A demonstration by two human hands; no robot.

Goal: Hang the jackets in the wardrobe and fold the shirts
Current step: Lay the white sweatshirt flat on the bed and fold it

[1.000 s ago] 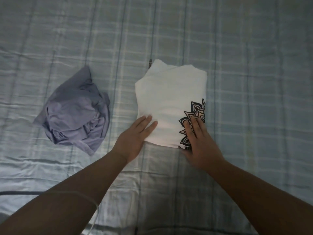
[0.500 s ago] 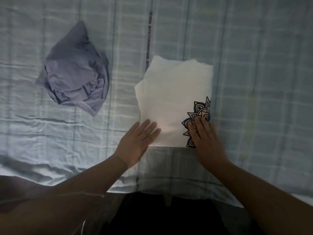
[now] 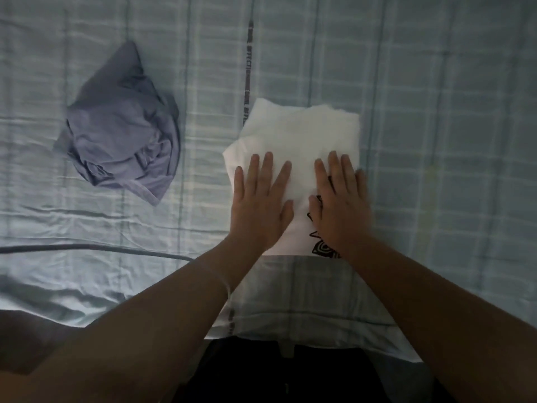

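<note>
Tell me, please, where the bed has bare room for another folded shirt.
The widest bare sheet lies right of the white shirt. A narrower strip runs between it and the crumpled purple shirt; a band lies beyond both. Crowded: the left hand and right hand lie flat on the white shirt.

Left hand (image 3: 260,210), right hand (image 3: 338,207) side by side on folded shirt (image 3: 302,135) — crumpled shirt (image 3: 116,141) well left (both on bed (image 3: 436,112)).

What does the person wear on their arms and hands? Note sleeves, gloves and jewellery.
The left hand and right hand are ungloved, and no rings show. No sleeves are in view. A thin pale band circles the left wrist.
</note>
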